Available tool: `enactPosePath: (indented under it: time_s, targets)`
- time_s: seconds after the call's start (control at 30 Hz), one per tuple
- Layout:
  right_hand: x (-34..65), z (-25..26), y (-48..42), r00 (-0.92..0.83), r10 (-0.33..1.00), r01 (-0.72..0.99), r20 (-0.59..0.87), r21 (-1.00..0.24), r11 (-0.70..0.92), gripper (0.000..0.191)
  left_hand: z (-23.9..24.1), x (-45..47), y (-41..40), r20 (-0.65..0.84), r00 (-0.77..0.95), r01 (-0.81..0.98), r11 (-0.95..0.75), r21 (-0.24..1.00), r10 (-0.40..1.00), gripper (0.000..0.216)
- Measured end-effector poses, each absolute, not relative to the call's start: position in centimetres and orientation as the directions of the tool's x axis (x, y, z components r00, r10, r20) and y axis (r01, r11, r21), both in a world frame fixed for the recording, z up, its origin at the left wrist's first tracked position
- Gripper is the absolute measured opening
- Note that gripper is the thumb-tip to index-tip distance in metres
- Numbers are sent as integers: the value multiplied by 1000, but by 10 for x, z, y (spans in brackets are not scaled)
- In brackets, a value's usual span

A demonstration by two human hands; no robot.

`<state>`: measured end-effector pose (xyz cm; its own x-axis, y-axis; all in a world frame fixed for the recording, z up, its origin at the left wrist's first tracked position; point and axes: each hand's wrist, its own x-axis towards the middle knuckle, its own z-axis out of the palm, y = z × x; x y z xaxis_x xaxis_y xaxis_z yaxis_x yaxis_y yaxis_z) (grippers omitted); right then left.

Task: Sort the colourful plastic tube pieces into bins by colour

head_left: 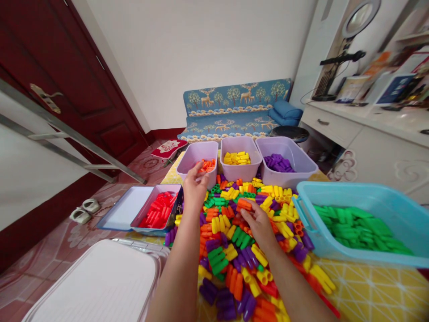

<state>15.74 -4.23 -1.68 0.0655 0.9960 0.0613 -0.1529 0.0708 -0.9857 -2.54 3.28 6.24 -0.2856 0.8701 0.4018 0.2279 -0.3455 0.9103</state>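
My left hand (196, 183) reaches over the near rim of a lilac bin (187, 161) that holds orange plastic pieces (209, 165). Its fingers look stretched and apart, with no piece visible between them. Over the mixed pile, my right hand (259, 221) pinches an orange ribbed plastic piece (244, 204) between thumb and fingers. Beneath both arms spreads a heap of yellow, green, purple, orange and red pieces (231, 237). A second lilac bin (239, 172) contains yellow pieces (237, 158), and a third (284, 180) contains purple ones (279, 163).
At right stands a blue tub (335, 190) of green pieces (362, 230). Red pieces (159, 210) fill a hinged box at left, its lid (125, 208) folded outward. A white lid (97, 284) lies nearer me. Beyond the yellow-covered table are a sofa (234, 123) and a metal ladder (77, 138).
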Motion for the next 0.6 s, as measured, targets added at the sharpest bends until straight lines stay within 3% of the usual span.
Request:
enactPosePath:
  time_s: [0.1, 0.2, 0.3, 0.5, 0.6]
  targets:
    - [157, -20, -41, 38, 998, -187, 52, -981, 58, 50, 44, -1, 1, 291, 58, 209, -297, 932, 955, 38]
    - [157, -21, -42, 6, 997, -162, 74, -984, 74, 57, 28, 15, -19, 237, 236, 323, -306, 896, 942, 37]
    - [156, -20, -44, -13, 997, -156, 81, -985, 78, 56, 23, 15, -23, 211, 285, 401, -316, 860, 935, 38]
    - [155, -19, -44, -21, 995, -134, 97, -987, 94, 45, 28, -1, -22, 174, 467, 379, -374, 846, 867, 44]
    - [156, -17, -44, -7, 996, -98, 93, -991, 92, 42, 32, -8, -17, 189, 375, 407, -344, 846, 908, 46]
